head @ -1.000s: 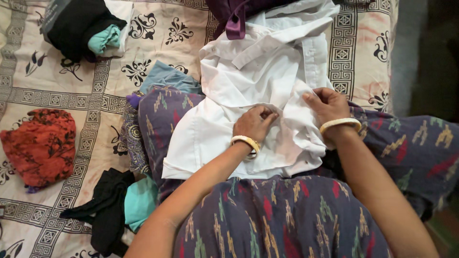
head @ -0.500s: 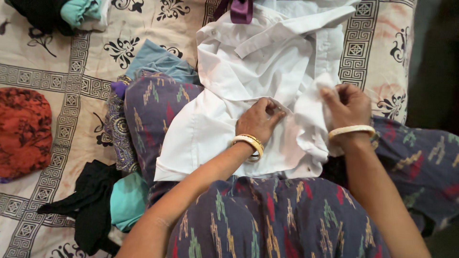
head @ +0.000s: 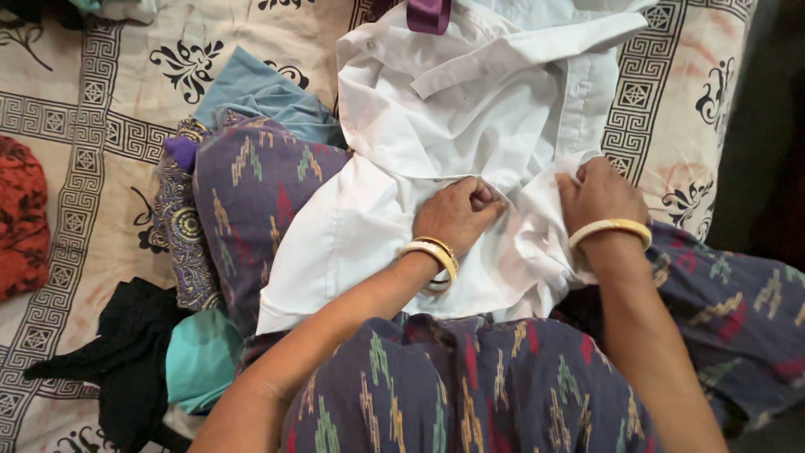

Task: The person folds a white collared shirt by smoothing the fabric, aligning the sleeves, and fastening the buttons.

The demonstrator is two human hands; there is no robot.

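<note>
A white collared shirt lies crumpled across my lap, over my purple patterned dress. My left hand presses on the shirt's middle with the fingers curled and pinching a fold of the cloth. My right hand grips another bunched fold of the same shirt at its right side. Both wrists wear pale yellow bangles. The shirt's collar points away from me, towards the top of the view.
A cream bedsheet with black patterns lies under everything. On it rest a blue-grey garment, a purple strap, an orange-red bundle, and a black and a teal cloth at lower left.
The view has shifted down and left, so the far pile has left the picture. My right hand lifted a fold, then came back down closer to my left hand.
</note>
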